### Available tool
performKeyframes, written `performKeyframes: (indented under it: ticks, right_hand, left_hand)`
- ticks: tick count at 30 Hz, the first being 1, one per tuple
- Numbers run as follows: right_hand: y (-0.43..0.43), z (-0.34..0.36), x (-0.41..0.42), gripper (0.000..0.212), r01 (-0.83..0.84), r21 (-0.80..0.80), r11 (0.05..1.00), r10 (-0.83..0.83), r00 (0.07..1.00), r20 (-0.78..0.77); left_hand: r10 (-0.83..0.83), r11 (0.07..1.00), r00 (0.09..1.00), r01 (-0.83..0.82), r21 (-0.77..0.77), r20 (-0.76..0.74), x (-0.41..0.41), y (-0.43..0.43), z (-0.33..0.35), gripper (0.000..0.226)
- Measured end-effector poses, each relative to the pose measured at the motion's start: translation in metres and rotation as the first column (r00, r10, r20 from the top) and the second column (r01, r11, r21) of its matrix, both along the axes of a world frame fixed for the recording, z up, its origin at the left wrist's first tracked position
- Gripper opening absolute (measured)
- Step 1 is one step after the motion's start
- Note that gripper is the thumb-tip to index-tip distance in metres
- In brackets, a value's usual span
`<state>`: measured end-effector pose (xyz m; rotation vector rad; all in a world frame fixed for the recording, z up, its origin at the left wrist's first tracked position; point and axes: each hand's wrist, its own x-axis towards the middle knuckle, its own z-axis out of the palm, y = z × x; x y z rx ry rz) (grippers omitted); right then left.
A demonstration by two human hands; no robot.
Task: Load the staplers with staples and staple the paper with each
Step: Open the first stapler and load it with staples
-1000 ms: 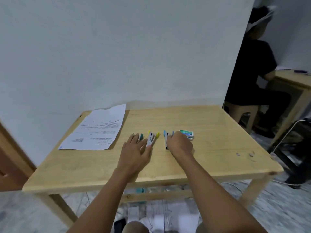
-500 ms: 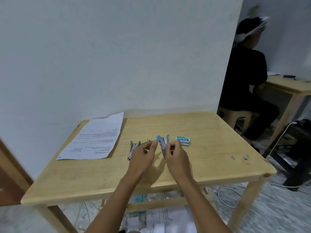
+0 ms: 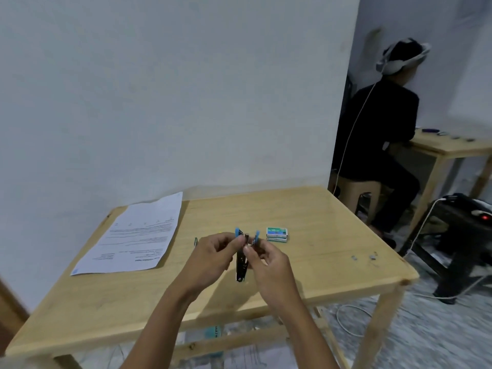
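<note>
A second ago both hands lay low on the bench (image 3: pixel 319 251), the left hand (image 3: pixel 210 258) flat by the green stapler (image 3: pixel 196 241) and the right hand (image 3: pixel 269 265) over the blue stapler (image 3: pixel 241 265). Now each grip pinches the blue stapler, lifted off the bench and swung open. Its blue ends splay toward 12 o'clock and its metal base hangs toward 6 o'clock.

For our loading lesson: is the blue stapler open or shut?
Open: left hand and right hand hold the blue stapler with arms spread.
</note>
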<state>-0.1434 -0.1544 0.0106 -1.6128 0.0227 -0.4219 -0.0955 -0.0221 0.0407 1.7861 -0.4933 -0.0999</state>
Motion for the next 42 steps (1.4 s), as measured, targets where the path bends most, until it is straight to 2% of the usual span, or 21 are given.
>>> performKeyframes:
  ticks: [4,6,8,11,13,16,19,21,24,27,30,33,36,38,42]
  right_hand:
    - [0.002,0.005,-0.002,0.011,0.067,0.093,0.993,-0.065,0.998,-0.022]
    - [-0.003,0.002,-0.001,0.012,0.139,0.276,0.951,-0.129,0.990,-0.053]
    - [-0.015,0.002,0.000,0.014,0.165,0.393,0.905,-0.153,0.986,-0.061]
    - [-0.025,0.003,0.001,0.018,0.084,0.515,0.853,-0.079,0.996,-0.031]
    - [-0.027,0.005,0.002,0.020,0.023,0.590,0.807,-0.024,1.000,-0.007]
    - [-0.029,0.011,0.002,0.017,-0.080,0.679,0.729,0.085,0.996,0.027]
    - [-0.021,0.021,0.000,0.030,-0.227,0.712,0.664,0.246,0.966,0.079]
    - [-0.011,0.022,-0.001,0.035,-0.288,0.656,0.698,0.342,0.938,0.047]
    - [0.000,0.019,0.002,0.028,-0.303,0.549,0.779,0.374,0.927,-0.019]
    - [0.003,0.018,0.004,0.015,-0.207,0.302,0.931,0.236,0.970,-0.063]
    - [0.000,0.015,0.002,0.031,-0.010,0.071,0.997,0.006,0.999,0.046]
    - [0.001,0.016,-0.003,0.030,0.053,-0.155,0.986,-0.027,0.986,0.164]
    - [-0.001,0.016,0.000,0.027,0.124,-0.311,0.942,-0.060,0.976,0.208]
    - [-0.002,0.016,0.002,0.024,0.168,-0.357,0.919,-0.088,0.969,0.230]
    - [-0.002,0.017,0.004,0.015,0.190,-0.404,0.895,-0.092,0.964,0.249]
  left_hand:
    - [0.063,0.995,0.998,-0.062,-0.073,0.012,-0.006,-0.007,-0.001,0.023]
    - [0.142,0.964,0.987,-0.155,-0.215,-0.075,-0.004,-0.004,-0.002,0.027]
    - [0.134,0.924,0.978,-0.181,-0.336,-0.160,-0.004,0.005,-0.005,0.026]
    - [-0.011,0.914,0.965,-0.098,-0.395,-0.264,-0.006,0.018,-0.005,0.019]
    - [-0.123,0.936,0.928,-0.010,-0.353,-0.352,-0.007,0.027,-0.001,0.015]
    - [-0.287,0.948,0.814,0.165,-0.273,-0.504,-0.012,0.040,0.001,0.039]
    - [-0.431,0.897,0.692,0.255,-0.362,-0.579,-0.025,0.032,0.006,0.044]
    - [-0.449,0.883,0.687,0.244,-0.401,-0.571,-0.034,0.016,0.009,0.046]
    - [-0.420,0.842,0.731,0.093,-0.532,-0.537,-0.038,-0.002,0.007,0.039]
    - [-0.480,0.743,0.695,-0.001,-0.669,-0.535,-0.036,-0.006,0.000,0.031]
    - [-0.484,0.723,0.682,-0.040,-0.689,-0.548,-0.034,-0.006,-0.006,0.029]
    - [-0.445,0.745,0.712,-0.043,-0.666,-0.543,-0.034,-0.008,-0.008,0.033]
    - [-0.414,0.767,0.739,-0.032,-0.641,-0.532,-0.038,-0.009,-0.006,0.035]
    - [-0.397,0.777,0.746,-0.038,-0.628,-0.535,-0.039,-0.009,-0.005,0.032]
    - [-0.359,0.785,0.754,-0.075,-0.615,-0.550,-0.037,-0.009,-0.007,0.045]
